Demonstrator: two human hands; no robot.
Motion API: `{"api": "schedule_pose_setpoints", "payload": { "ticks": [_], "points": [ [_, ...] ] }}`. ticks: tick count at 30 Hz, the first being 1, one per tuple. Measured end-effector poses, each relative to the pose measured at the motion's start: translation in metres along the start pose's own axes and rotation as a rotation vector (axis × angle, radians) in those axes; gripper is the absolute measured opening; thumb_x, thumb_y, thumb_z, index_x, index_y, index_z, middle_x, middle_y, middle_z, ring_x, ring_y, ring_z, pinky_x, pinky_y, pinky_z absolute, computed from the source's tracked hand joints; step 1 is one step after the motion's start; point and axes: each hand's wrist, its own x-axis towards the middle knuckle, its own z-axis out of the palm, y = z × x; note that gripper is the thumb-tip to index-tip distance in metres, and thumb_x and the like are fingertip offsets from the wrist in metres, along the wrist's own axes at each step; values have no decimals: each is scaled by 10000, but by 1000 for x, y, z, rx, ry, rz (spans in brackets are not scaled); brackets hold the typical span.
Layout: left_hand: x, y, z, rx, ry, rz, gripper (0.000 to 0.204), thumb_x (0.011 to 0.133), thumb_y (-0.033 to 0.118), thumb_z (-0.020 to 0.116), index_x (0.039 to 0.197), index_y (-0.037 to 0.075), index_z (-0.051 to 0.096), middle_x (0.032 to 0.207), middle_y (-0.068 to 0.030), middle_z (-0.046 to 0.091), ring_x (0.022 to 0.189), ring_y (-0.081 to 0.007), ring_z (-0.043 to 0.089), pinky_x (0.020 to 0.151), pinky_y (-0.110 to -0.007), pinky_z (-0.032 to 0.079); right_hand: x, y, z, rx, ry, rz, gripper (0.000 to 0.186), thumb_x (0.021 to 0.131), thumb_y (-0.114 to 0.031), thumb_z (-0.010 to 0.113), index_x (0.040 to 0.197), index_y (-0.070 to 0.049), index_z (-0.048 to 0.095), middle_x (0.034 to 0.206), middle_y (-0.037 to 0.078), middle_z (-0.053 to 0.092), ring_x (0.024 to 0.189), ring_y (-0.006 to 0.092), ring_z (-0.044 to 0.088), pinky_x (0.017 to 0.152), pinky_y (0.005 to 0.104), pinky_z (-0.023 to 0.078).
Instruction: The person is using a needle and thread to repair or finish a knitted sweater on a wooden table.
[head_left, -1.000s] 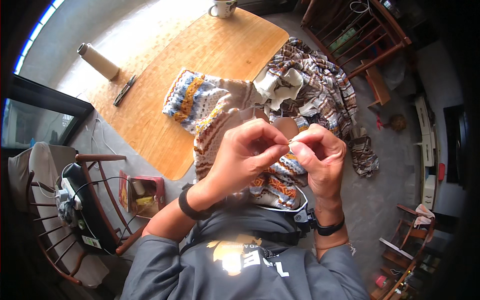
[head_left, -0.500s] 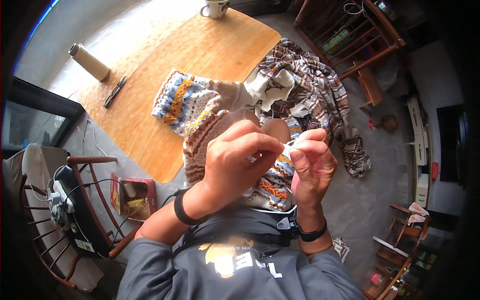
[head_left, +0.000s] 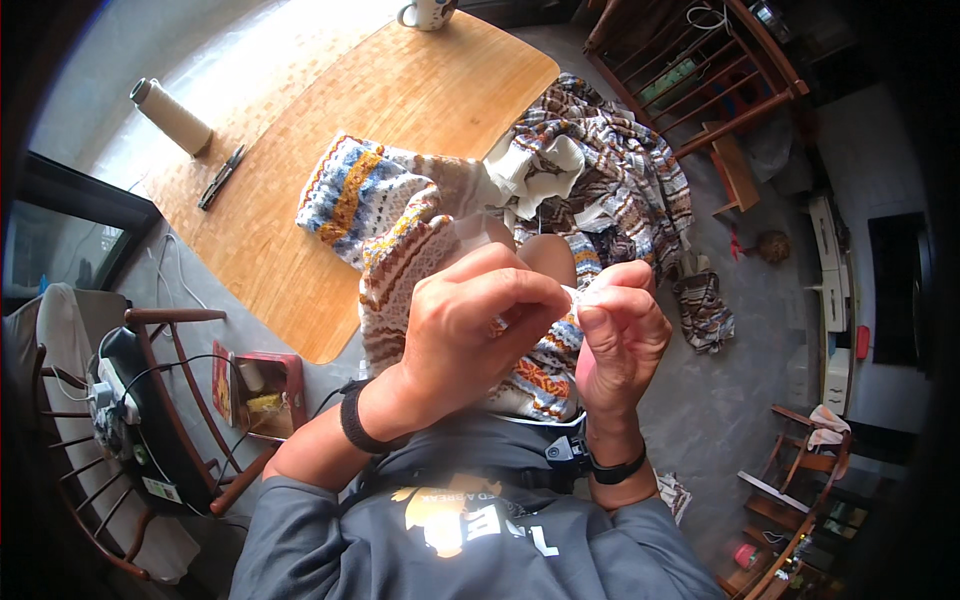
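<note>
Above my lap, my left hand (head_left: 470, 320) and my right hand (head_left: 625, 335) meet at the fingertips, both closed in a pinch. Between them is a small white piece (head_left: 574, 302), too small to tell whether it is yarn or a knitted edge. A patterned knitted garment (head_left: 345, 205) in white, blue, mustard and brown spreads from the table to my lap. Part of its orange and blue pattern (head_left: 540, 385) shows under my hands. My fingers hide whether the white piece joins the garment.
On the wooden table (head_left: 270, 240) stand a cone of beige yarn (head_left: 172, 117) and a mug (head_left: 430, 13), with dark thread snips (head_left: 221, 178) lying nearby. More patterned knitwear (head_left: 630, 160) is heaped beyond my knees. A red tin (head_left: 288, 385) and a wooden chair (head_left: 190, 400) are at left.
The whole scene has shifted slightly left in view. Both hands keep the same pinch on the white piece, with barely any movement of the fingers.
</note>
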Motion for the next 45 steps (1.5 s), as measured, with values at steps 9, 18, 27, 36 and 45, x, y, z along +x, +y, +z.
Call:
{"api": "schedule_pose_setpoints", "payload": {
  "ticks": [9, 18, 27, 36, 45],
  "points": [
    [-1, 1, -1, -7, -6, 8, 166, 685, -6, 729, 822, 74, 680, 687, -48, 576, 583, -172, 587, 500, -277, 463, -1, -3, 1, -18, 8, 0, 105, 793, 3, 687, 877, -26, 632, 912, 38, 503, 831, 105, 500, 753, 218, 429],
    [-1, 0, -1, -19, 0, 18, 179, 670, 0, 737, 818, 82, 680, 714, -52, 601, 607, -190, 589, 518, -289, 471, -2, -2, -1, -34, 5, 7, 112, 778, 5, 689, 866, -30, 628, 923, 45, 504, 829, 112, 500, 733, 224, 436],
    [-1, 4, -2, -6, 3, 9, 203, 653, -1, 745, 822, 92, 681, 706, -42, 592, 618, -193, 588, 528, -291, 473, -2, -1, -2, -78, 34, -22, 112, 758, -29, 719, 843, -40, 646, 882, 53, 557, 811, 134, 520, 718, 238, 436],
    [-1, 6, -4, -2, -22, 46, 222, 643, 5, 755, 826, 101, 674, 712, -40, 572, 642, -197, 580, 546, -295, 477, -4, -1, -3, -112, 42, -62, 127, 763, -122, 751, 812, -45, 662, 826, 54, 583, 765, 153, 547, 687, 261, 446],
    [-2, 4, -1, -34, -20, 54, 210, 647, 18, 761, 819, 103, 676, 699, -36, 568, 623, -194, 575, 527, -297, 468, -6, -5, -3, -64, 39, 6, 156, 756, -145, 764, 805, -39, 660, 811, 54, 579, 754, 141, 541, 664, 245, 440]
  ]
}}
